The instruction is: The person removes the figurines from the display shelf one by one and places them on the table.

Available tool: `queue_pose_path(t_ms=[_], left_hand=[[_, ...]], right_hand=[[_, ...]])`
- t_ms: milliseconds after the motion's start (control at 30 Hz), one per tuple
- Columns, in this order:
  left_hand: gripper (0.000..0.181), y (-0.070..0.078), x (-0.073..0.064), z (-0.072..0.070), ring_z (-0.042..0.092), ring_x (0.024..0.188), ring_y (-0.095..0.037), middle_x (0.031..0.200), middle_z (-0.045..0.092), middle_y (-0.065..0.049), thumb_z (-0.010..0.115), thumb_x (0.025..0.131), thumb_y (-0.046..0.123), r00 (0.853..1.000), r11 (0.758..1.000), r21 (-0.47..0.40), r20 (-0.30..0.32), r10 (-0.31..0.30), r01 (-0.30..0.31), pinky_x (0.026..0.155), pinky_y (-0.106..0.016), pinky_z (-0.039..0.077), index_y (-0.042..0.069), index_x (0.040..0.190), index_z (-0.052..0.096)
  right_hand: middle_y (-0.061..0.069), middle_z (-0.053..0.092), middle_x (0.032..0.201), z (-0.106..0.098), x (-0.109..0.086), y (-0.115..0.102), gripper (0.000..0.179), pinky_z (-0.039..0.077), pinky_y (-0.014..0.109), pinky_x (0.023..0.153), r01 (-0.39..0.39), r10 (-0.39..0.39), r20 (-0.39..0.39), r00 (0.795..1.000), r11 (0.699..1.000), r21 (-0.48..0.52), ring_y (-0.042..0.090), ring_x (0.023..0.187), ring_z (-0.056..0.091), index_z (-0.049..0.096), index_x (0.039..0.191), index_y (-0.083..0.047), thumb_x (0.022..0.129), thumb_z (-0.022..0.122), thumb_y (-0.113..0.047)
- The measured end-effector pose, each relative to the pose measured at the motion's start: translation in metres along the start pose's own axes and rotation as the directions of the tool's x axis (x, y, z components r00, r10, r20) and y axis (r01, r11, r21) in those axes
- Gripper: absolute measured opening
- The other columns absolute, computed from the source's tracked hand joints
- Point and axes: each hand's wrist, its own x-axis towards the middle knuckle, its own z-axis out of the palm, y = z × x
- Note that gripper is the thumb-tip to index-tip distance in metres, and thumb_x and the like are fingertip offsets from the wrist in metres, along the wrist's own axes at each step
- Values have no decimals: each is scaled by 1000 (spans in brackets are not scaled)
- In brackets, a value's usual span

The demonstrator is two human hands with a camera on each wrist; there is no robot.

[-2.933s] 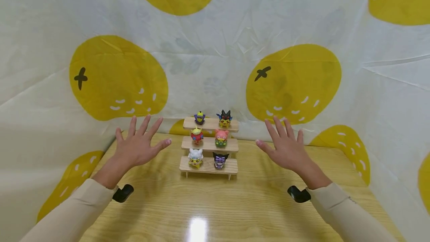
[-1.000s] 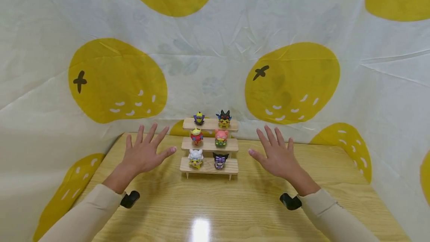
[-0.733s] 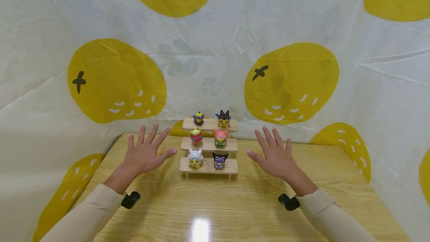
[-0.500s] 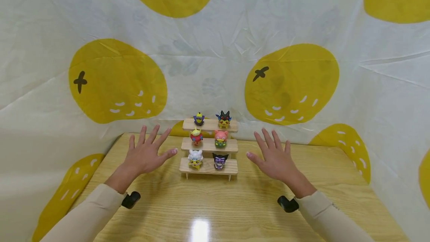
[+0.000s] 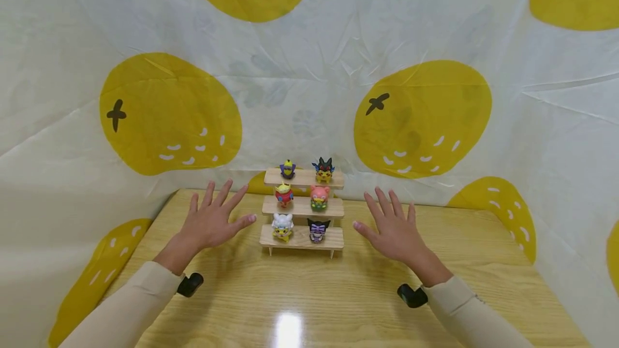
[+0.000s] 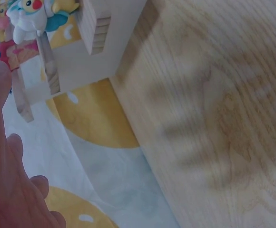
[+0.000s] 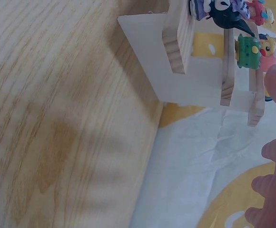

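Observation:
A small three-tier wooden shelf (image 5: 301,236) stands on the table with two toy figures on each tier. The top tier bears a purple-caped yellow figure (image 5: 287,169) and a black-eared yellow one (image 5: 324,170). On the middle tier are a red-suited figure (image 5: 283,195) and a pink one (image 5: 319,198). Below sit a white-hooded figure (image 5: 282,227) and a black-and-purple one (image 5: 317,230). My left hand (image 5: 210,223) hovers left of the shelf, fingers spread, holding nothing. To its right, my right hand (image 5: 394,230) hovers likewise, also holding nothing.
Behind and beside the wood-grain table (image 5: 309,294) hangs a white cloth (image 5: 300,117) printed with large yellow fruit. A black wrist device (image 5: 191,284) is on the left wrist, with a similar wrist device (image 5: 412,296) on the right.
Both hands have moved inward, nearer the shelf, and slightly lower in the head view since the earliest frame. Their fingers remain spread. The shelf and figures stay in place.

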Motion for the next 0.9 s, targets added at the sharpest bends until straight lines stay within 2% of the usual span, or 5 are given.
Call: queue_pose_path(t_ms=[133, 367, 633, 767, 900], left_hand=[[86, -1, 2, 3, -3, 160, -53, 177, 6, -16, 45, 100, 74, 1000, 1000, -13, 5, 15, -15, 121, -83, 0, 30, 169, 18], [79, -2, 6, 10, 3, 160, -54, 176, 9, -17, 49, 104, 63, 999, 999, -36, -23, 39, -40, 122, -83, 6, 29, 169, 18], [74, -5, 12, 21, 13, 160, -50, 175, 16, -17, 49, 106, 58, 995, 994, -73, -56, 77, -82, 124, -79, 11, 27, 168, 23], [75, -7, 17, 28, 19, 160, -46, 175, 18, -17, 51, 106, 57, 993, 985, -146, -77, 84, -95, 127, -76, 11, 25, 168, 23], [76, -9, 23, 33, 26, 158, -47, 175, 18, -17, 53, 106, 54, 990, 957, -260, -99, 102, -124, 126, -74, 18, 21, 168, 25]], right_hand=[[21, 15, 174, 3, 0, 0, 82, 0, 88, 116, -1, 1, 2, 1000, 1000, 6, 51, 160, 6, 26, 167, -13, 104, 53, -58], [21, 16, 174, 12, 1, 2, 83, 2, 88, 116, 0, 0, 14, 1000, 1000, 11, 51, 160, 6, 26, 167, -12, 104, 50, -61], [21, 16, 174, 21, 1, 2, 83, 3, 88, 116, 12, -12, 6, 1000, 1000, 29, 51, 160, 8, 28, 166, -11, 104, 53, -59], [21, 17, 174, 25, 3, 3, 82, 6, 88, 116, 23, -23, 0, 1000, 999, 32, 52, 159, 9, 28, 166, -11, 104, 53, -59], [20, 18, 174, 27, 6, 2, 81, 10, 88, 116, 33, -32, -10, 999, 999, 40, 51, 159, 11, 28, 166, -12, 105, 52, -57]])
